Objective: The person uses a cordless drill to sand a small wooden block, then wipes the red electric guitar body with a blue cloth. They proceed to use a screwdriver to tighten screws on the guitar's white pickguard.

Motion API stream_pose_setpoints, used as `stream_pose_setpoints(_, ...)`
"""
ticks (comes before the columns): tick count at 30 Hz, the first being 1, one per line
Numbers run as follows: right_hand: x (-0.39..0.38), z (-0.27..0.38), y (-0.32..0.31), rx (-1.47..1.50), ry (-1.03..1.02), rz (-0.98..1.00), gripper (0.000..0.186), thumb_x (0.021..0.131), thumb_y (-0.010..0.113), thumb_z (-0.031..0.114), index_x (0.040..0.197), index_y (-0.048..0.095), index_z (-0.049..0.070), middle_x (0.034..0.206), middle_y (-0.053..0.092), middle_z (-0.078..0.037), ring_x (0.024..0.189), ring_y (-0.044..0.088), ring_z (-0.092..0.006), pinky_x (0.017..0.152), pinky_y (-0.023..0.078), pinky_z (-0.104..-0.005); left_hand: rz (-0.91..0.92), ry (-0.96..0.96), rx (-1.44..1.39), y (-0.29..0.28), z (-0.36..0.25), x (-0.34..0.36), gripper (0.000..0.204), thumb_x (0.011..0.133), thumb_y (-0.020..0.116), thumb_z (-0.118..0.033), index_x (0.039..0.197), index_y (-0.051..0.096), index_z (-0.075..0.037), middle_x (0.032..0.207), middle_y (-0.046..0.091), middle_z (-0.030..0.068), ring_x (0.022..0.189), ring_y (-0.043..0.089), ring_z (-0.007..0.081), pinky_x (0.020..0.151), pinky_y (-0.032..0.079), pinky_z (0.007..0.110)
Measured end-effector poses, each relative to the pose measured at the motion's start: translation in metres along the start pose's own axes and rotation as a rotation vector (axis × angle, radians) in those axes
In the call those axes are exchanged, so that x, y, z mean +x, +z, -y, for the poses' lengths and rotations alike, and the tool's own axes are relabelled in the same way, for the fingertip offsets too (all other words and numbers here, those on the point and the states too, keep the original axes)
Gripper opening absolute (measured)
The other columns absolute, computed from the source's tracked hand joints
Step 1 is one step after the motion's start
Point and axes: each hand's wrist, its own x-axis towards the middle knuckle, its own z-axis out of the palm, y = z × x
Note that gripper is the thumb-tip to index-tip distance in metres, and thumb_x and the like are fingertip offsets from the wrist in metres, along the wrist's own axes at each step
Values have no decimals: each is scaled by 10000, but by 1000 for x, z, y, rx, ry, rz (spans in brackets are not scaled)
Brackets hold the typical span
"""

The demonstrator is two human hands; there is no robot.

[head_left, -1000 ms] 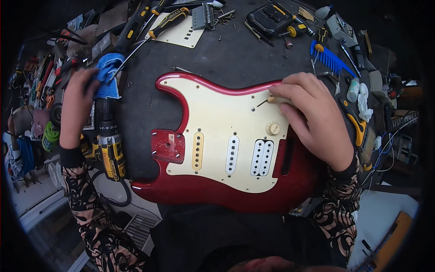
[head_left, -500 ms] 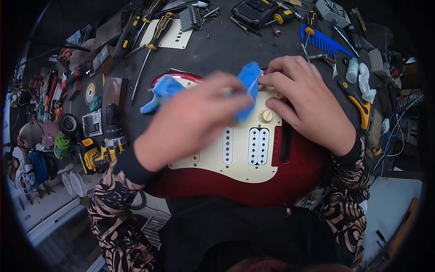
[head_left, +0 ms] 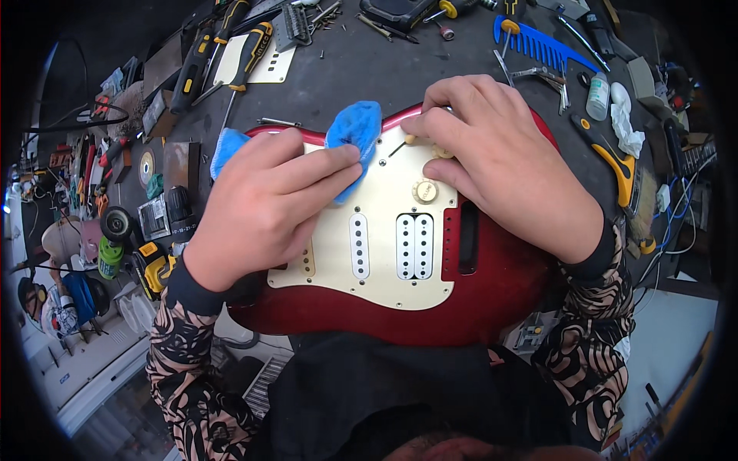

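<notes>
A dark red electric guitar body (head_left: 338, 311) with a cream pickguard (head_left: 338, 269) lies before me. My left hand (head_left: 265, 196) is closed on a blue cloth (head_left: 354, 127), pressed to the pickguard's left part; one end of the cloth pokes out at the hand's far left. Curled over the far right of the body, my right hand (head_left: 500, 161) grips it beside the knobs. Its index fingertip is by the cream switch tip (head_left: 410, 140), its thumb close to a volume knob (head_left: 425, 191). Two white pickups, a single-coil (head_left: 359, 246) and a humbucker (head_left: 415, 246), show between the hands.
Screwdrivers (head_left: 252, 54) and a cream plate (head_left: 283, 67) lie at the far left. A blue comb (head_left: 542, 46), a small bottle (head_left: 597, 96) and a yellow-black handled tool (head_left: 607, 157) lie right. A yellow drill (head_left: 157, 265) and a green-black tool (head_left: 111, 253) are at left.
My left hand has moved left with the cloth, away from the right hand, uncovering the switch slot. The guitar body sits slightly further left in view. My right hand stays by the knobs.
</notes>
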Motion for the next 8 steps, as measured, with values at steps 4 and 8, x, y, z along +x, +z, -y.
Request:
stream_pose_setpoints(4,-1,2,-1,-7,16,5,404,919,777,181,1300,670,100,1369,584,-122,1337,534,-343,1155,404,-482,-65,46,-114,23,-15,18,494,733,730,3,1224,793,-13,1313,754,63,834,589,264,761,514,395)
stream_pose_setpoints(8,-2,0,2,4,45,-1,446,931,768,182,1354,641,123,1381,580,-132,1360,519,-348,1171,394,-487,141,-23,19,-4,-6,-7,623,699,727,-30,1318,779,-61,1420,711,78,880,601,254,809,528,423)
